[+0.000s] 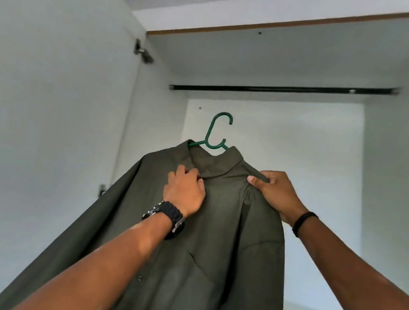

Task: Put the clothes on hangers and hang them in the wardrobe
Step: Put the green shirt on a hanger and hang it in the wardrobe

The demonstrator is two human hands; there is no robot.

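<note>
White wardrobe interior ahead of me, doors open, dark rail running across near the top. Head view: olive shirt sits on a green hanger, hook below the rail, not on it. My left hand grips the shirt front just under the collar. My right hand pinches the shoulder seam.

An open white wardrobe stands ahead, with a dark rail running across just under its top board. Nothing hangs on the rail. The green hanger with the dark green shirt sits below it, its hook short of the rail.
</note>
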